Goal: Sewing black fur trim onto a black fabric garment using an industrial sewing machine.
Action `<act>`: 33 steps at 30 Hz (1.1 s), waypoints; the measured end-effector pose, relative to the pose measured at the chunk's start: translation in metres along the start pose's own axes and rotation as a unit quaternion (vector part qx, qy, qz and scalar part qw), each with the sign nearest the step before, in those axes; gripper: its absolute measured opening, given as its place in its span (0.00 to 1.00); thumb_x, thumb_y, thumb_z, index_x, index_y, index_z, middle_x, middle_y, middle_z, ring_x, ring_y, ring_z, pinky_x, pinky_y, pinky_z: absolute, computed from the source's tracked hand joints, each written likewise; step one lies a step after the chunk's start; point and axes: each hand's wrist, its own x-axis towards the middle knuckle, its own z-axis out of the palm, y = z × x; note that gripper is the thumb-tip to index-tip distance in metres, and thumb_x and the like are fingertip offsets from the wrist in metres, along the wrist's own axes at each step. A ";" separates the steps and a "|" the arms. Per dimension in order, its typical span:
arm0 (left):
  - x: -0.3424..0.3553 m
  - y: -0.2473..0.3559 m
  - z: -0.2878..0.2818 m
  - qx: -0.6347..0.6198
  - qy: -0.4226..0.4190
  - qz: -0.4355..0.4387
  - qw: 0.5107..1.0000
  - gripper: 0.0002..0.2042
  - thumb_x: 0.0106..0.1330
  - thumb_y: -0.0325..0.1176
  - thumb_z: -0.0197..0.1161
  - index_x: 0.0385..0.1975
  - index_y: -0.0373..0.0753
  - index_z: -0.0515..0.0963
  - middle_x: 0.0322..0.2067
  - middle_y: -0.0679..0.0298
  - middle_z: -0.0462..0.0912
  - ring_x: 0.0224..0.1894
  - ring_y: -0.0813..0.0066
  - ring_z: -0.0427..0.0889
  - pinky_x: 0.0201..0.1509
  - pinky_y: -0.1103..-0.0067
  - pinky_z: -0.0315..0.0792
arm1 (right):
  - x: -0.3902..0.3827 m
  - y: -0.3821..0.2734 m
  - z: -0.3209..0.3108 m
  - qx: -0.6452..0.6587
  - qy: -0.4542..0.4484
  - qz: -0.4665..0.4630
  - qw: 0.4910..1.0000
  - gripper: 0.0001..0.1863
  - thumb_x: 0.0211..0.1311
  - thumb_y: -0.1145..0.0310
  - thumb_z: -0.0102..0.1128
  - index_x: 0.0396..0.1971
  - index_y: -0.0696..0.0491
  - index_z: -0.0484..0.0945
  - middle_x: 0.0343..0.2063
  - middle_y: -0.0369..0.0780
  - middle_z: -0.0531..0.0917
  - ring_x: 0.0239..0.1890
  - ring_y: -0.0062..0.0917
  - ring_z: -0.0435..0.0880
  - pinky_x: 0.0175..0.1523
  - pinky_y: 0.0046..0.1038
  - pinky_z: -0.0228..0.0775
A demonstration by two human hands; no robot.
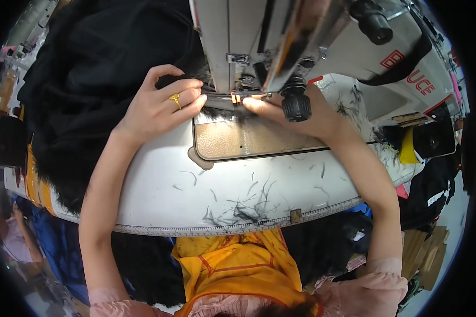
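Observation:
A large piece of black fabric with a furry edge (90, 79) is heaped at the left of a white sewing machine (225, 47), and its narrow end runs under the machine's presser foot (237, 96). My left hand (161, 100), with a gold ring, is closed with bent fingers on the fabric just left of the foot. My right hand (307, 113) reaches in from the other side, its thumb and forefinger close together right beside the foot. A black knob (296, 100) hides part of it, and what those fingertips pinch cannot be made out.
Below the foot lies a shiny metal plate (248, 140) set in the white table (158, 185). Dark fluff (243, 211) is scattered there. A measuring tape (248, 226) follows the near edge. An orange apron (243, 264) covers my lap. Another person (21, 235) sits at far left.

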 end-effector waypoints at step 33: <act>0.028 0.031 0.012 0.018 -0.059 -0.089 0.994 0.18 0.51 0.26 0.59 0.45 0.43 0.81 0.35 0.66 0.77 0.44 0.70 0.76 0.61 0.69 0.65 | -0.027 0.046 0.008 0.150 0.032 0.356 0.922 0.11 0.58 0.57 0.60 0.38 0.43 0.82 0.33 0.37 0.82 0.37 0.30 0.83 0.42 0.34 0.75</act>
